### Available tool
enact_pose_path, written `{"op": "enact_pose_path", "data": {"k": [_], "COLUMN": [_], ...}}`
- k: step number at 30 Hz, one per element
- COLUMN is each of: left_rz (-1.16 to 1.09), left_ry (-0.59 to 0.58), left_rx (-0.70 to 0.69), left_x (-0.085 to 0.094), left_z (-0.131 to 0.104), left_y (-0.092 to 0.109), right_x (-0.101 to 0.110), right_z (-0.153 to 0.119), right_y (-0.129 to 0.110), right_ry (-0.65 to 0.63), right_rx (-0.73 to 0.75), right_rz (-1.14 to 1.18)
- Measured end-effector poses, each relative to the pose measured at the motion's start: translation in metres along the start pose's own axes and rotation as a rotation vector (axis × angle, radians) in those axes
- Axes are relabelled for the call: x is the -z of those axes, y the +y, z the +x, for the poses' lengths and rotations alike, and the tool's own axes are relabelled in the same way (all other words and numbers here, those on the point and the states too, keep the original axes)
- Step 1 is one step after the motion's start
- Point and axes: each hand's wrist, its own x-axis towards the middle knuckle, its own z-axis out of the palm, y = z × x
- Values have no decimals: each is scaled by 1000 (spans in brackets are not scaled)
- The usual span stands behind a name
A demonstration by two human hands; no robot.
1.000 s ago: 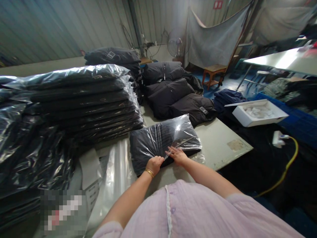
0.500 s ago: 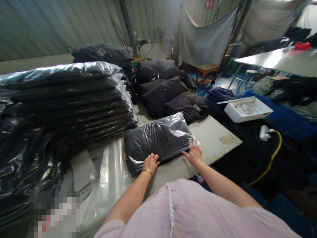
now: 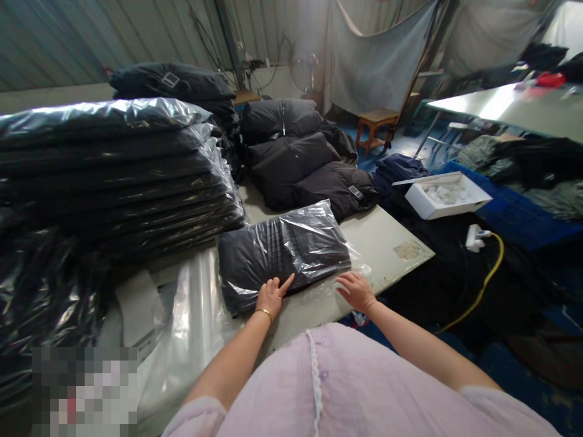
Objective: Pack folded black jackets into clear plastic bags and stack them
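A folded black garment in a clear plastic bag [image 3: 282, 252] lies on the pale table [image 3: 387, 243] in front of me. My left hand [image 3: 272, 297], with a gold bangle at the wrist, touches the front edge of the bag, thumb and fingers apart. Near the bag's front right corner is my right hand [image 3: 357, 291], fingers slightly curled and apart, with nothing in it. The bag's loose clear end spreads beside that hand. Flat clear plastic bags [image 3: 194, 303] lie left of my left hand.
A tall stack of bagged black garments [image 3: 113, 176] stands at the left. Dark unbagged garments [image 3: 296, 158] are piled behind the bag. On the right are an open white box [image 3: 449, 197], a yellow cable [image 3: 489, 282] and blue crates [image 3: 523, 212].
My right hand has come off the bag's right corner and curled a little. My left hand's index finger or thumb now stretches out along the edge. The whole view has shifted slightly.
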Motion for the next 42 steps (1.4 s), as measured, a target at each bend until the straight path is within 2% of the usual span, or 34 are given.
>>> {"op": "enact_pose_path", "data": {"k": [3,7,12,19,24,26,28,33,38,42], "left_rz": [56,28,-143,-347,-344,-308,-286,-340,-359,-360], "left_ry": [0,-10,43,68,28,18,6,-1,-6,-14], "left_rx": [-80,-110,-101,-23,-11,-6,-2,2,-1,-32], "left_x": [2,0,-3,3,6,5,4,4,8,7], "left_z": [-1,-4,-2,-7,-6,-1,3,6,3,-7], "left_y": [5,13,31,52,54,54,53,48,45,39], "right_x": [-7,-18,-25,-22,-13,-11,-9,-12,-17,-17], "right_z": [18,32,38,44,52,57,59,53,53,54], "right_y": [-22,-35,-37,-43,-47,-50,-52,-41,-22,-22], "right_ry": [-139,-285,-362,-341,-157,-120,-134,-204,-235,-303], "right_rx": [186,199,281,344,271,240,236,341,309,324], "right_rz": [61,52,-73,-158,-117,-89,-64,-16,-50,-32]}}
